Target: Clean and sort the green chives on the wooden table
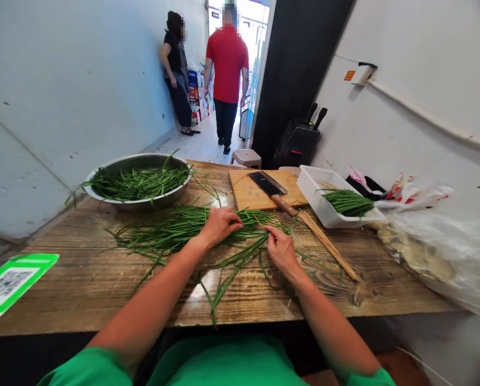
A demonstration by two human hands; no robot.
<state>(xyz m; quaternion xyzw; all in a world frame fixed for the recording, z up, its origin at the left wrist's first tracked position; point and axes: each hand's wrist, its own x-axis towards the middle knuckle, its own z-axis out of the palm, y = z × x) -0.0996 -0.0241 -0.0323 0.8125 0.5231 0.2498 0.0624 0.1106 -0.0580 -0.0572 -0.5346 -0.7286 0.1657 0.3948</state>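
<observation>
On the wooden table [83,279], long green chives [175,228] are lying in a loose pile. I am seeing my left hand [218,225] pressing down on them, fingers curled, and my right hand [280,249] pinching a few thin leaves. I think they are feeling light, soft and bendy, so gripping near the ends is looking best. Bamboo skewers [328,244] are lying beside.

Long brown plank table [83,279]: rough-grained wood, glossy where light strikes near frame centre. Round grey bowl [103,170], upper left: dull brushed metal. Pale rectangular cutting board [250,195]: matt wood. White rectangular tray [310,190], right: smooth plastic. Clear bag [433,244], far right: glossy film. Thin tan skewers [328,244]: matt wood.
</observation>
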